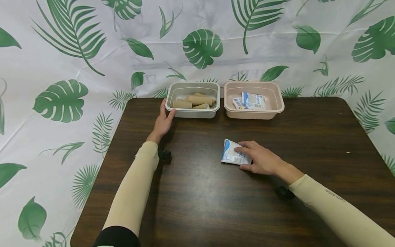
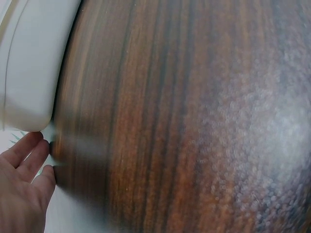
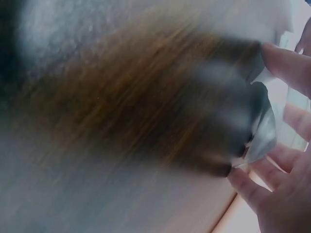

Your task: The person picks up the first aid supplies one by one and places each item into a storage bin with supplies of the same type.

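Observation:
My left hand (image 1: pixel 162 122) rests at the left front corner of a grey plastic bin (image 1: pixel 191 114), its fingers along the side and the thumb at the front rim. In the left wrist view the fingers look fairly straight beside the bin (image 2: pixel 30 73). Cardboard tubes (image 1: pixel 200 100) lie inside that bin. On the table, my right hand (image 1: pixel 260 158) holds a white and blue plastic packet (image 1: pixel 229 152) by its edges, between thumb and fingers. The crinkled wrapper (image 3: pixel 265 133) shows between the fingers in the right wrist view.
A pink bin (image 1: pixel 250 116) stands right of the grey one, with similar packets (image 1: pixel 253 100) in it. Both bins are at the back edge of the dark wooden table (image 1: pixel 197 199). A leaf-patterned cloth (image 1: pixel 200 20) hangs behind.

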The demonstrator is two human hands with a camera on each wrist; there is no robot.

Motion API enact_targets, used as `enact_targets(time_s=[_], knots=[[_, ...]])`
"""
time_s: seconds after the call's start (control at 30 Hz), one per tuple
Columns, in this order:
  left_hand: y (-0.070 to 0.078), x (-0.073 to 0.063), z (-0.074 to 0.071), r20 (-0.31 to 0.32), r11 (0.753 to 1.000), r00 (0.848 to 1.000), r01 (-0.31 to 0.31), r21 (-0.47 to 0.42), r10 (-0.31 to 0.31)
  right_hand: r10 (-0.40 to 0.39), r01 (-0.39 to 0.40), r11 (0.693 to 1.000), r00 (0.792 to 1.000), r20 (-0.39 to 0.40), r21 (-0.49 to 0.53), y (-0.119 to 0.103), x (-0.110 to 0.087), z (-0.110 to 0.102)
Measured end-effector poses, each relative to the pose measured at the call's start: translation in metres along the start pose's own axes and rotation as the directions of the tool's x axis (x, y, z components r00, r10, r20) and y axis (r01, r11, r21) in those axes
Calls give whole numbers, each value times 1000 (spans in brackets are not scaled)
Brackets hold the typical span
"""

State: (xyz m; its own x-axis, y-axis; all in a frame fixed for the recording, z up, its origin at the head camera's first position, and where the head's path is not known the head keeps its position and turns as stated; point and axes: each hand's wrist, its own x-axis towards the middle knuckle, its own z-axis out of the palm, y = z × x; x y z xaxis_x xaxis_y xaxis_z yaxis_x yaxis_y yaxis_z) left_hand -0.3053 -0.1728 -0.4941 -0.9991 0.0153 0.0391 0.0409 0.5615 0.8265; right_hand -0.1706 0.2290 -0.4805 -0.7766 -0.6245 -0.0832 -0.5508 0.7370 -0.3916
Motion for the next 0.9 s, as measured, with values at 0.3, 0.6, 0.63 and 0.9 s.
enact_targets(time_s=[0.3,0.6,0.63,0.9], knots=[[-2,1,0,5,1000,1000,7,-3,-7,-31,30,997,999,13,78,-10,0,-2],[1,0,0,4,1000,1000,2,-6,-2,-44,49,993,998,-43,105,-10,7,-18],[1,0,0,2,1000,1000,-1,-8,1,-43,48,993,998,-53,106,-10,7,-21],[3,-1,0,-4,1000,1000,-14,3,14,-3,15,997,989,-146,77,-4,14,-50]])
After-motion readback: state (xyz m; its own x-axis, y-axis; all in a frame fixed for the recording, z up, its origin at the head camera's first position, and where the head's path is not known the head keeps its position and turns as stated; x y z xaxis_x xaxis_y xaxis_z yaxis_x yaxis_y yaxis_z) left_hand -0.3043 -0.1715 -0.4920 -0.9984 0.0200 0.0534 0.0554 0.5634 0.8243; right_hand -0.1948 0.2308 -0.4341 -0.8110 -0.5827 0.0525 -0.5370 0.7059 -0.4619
